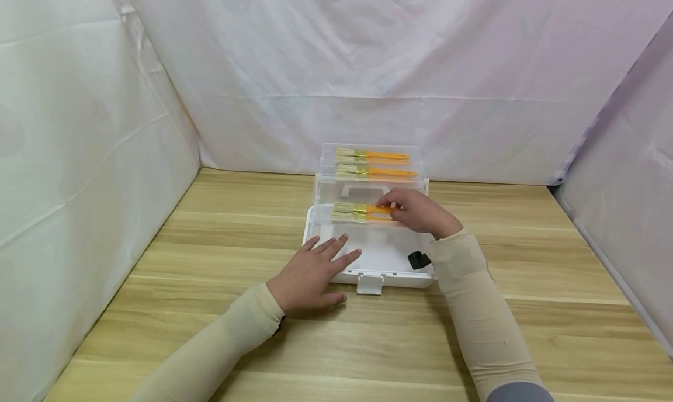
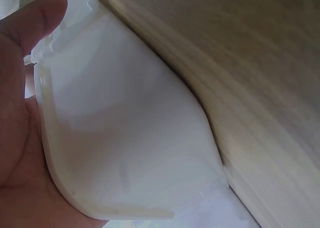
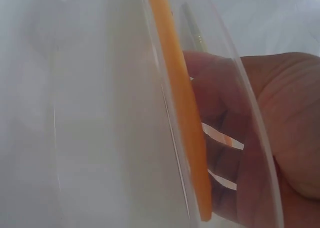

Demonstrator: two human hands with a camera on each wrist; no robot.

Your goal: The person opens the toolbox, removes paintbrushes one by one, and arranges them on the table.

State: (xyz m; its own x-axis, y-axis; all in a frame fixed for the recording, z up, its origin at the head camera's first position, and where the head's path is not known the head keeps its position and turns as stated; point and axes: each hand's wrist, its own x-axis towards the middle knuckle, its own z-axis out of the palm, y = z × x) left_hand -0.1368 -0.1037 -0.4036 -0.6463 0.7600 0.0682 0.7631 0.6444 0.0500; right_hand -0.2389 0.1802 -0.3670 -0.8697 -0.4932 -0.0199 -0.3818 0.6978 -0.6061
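A white box (image 1: 375, 247) stands with its clear lid raised and its trays folded out toward the back. In the lowest clear tray lies a paintbrush (image 1: 349, 210) with pale bristles, a gold ferrule and an orange handle (image 3: 182, 107). My right hand (image 1: 417, 210) pinches that handle with curled fingers; in the right wrist view its fingers show through the clear wall, behind the handle. My left hand (image 1: 310, 273) rests on the box's front left corner, fingers spread over the rim. The left wrist view has its thumb and palm along the white side wall (image 2: 130, 123).
More orange-handled paintbrushes (image 1: 386, 172) lie in the upper clear tray behind. A white latch (image 1: 370, 284) hangs at the box's front. Beside the right cuff is a small black piece (image 1: 417, 260). White cloth (image 1: 368, 51) walls in the wooden table (image 1: 236, 238) on three sides.
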